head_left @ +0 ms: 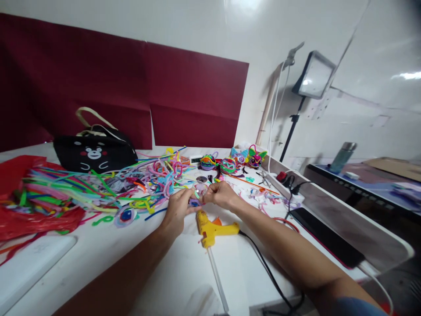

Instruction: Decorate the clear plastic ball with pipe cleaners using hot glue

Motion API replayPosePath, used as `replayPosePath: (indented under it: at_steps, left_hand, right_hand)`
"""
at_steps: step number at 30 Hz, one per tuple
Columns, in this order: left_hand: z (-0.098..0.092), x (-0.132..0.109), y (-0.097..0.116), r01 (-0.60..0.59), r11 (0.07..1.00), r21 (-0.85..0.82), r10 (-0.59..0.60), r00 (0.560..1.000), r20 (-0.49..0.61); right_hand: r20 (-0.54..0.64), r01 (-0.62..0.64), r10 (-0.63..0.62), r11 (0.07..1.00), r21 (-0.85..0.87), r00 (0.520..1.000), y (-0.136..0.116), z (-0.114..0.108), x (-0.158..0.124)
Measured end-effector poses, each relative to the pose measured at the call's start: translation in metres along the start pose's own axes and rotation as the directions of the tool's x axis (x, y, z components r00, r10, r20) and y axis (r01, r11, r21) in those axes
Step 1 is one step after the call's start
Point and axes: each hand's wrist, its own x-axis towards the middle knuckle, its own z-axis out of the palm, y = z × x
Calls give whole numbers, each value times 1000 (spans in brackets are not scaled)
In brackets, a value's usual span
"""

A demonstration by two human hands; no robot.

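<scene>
Now, nearest us, the yellow glue gun lies on the table, long axis running away, nose just short of our fingers | left hand and right hand, both pinched narrow, hold the small pastel piece between them, neither clearly nearer | beyond, colourful balls sit.

Forearms bare, reaching forward, converging toward far side of glue gun. Left forearm passes left of glue gun; left hand just left of its nozzle end, fingers curved, thumb pointing toward right hand. Right forearm slants in from right of glue gun; right hand beyond it, fingers bent in pinch. Fingertips of both hands close together. Blue sleeve on right arm.
</scene>
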Motion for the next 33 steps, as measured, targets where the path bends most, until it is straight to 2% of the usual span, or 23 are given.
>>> replayPosePath:
  at_steps: [33]
  left_hand:
    - [2, -4, 2, -7, 1000, -12, 6, 1000, -5]
  right_hand:
    - [57, -31, 28, 998, 49, 998, -9, -3, -5]
